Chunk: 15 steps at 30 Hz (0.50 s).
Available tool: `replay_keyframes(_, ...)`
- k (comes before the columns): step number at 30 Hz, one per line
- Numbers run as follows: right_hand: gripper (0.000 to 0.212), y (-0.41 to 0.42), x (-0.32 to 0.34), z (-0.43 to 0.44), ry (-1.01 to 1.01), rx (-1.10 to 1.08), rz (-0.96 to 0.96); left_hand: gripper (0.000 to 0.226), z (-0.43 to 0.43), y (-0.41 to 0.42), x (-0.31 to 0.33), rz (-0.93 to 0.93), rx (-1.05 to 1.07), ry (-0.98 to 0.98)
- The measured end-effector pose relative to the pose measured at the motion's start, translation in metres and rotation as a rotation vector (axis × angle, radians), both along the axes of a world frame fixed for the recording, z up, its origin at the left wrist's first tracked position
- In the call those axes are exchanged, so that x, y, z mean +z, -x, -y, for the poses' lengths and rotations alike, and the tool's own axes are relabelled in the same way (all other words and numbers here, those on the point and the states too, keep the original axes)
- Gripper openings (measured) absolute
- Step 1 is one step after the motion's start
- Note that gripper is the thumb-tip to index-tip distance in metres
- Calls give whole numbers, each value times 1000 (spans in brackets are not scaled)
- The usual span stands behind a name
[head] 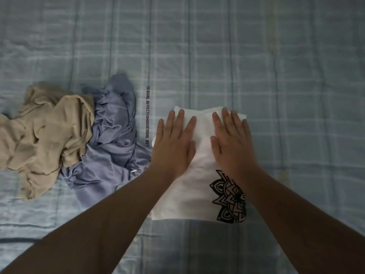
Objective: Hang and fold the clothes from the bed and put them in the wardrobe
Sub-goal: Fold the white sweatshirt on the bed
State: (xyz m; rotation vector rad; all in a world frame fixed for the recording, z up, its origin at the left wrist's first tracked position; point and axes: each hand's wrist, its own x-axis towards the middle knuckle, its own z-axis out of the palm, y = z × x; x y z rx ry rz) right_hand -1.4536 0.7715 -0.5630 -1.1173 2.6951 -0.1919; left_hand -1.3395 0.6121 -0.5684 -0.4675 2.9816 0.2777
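A white T-shirt (pixel 189 196) with a black mandala print lies folded into a rectangle on the bed, right of centre. My left hand (pixel 173 143) presses flat on its upper left part, fingers straight and spread. My right hand (pixel 231 141) lies flat on its upper right part, fingers straight too. To the left, a crumpled lavender-blue garment (pixel 114 139) lies beside a crumpled beige garment (pixel 47 135), which partly overlaps it.
The bed is covered by a pale blue checked sheet (pixel 286 76) that fills the whole view. A line of small printed text (pixel 147 115) runs down the sheet between the lavender garment and the white T-shirt. The wardrobe is out of view.
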Motion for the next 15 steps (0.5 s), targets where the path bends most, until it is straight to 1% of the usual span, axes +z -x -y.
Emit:
replay_keyframes(2, 61, 5, -16, 0, -40, 29, -20, 61, 10, 7, -15, 52, 6, 13)
replay_keyframes(5, 60, 6, -33, -4, -14, 45, -61, 62, 15, 2, -29, 54, -7, 17)
replay_keyframes(11, 60, 7, -41, 0, 36, 16, -65, 64, 10, 8, -31, 104, 31, 8)
replay_keyframes(15, 61, 7, -43, 1, 19, 18, -52, 66, 10, 9, -33, 129, 38, 1)
